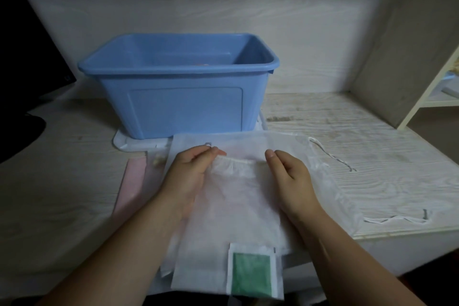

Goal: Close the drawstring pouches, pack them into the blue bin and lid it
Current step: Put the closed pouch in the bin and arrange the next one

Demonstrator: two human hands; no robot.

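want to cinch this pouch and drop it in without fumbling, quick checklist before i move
1. Left hand grips pouch mouth: ok.
2. Right hand holds its other end: ok.
3. Mouth drawn shut: not ok, only partly gathered.
4. Bin open: ok.
5. Lid free to lift: not ok, bin stands on it.
6. Bin's floor clear: cannot tell.

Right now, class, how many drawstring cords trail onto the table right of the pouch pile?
2. The far cord trails from the back right corner of the pouches; the near cord lies by the front edge of the table. Others may be hidden underneath.
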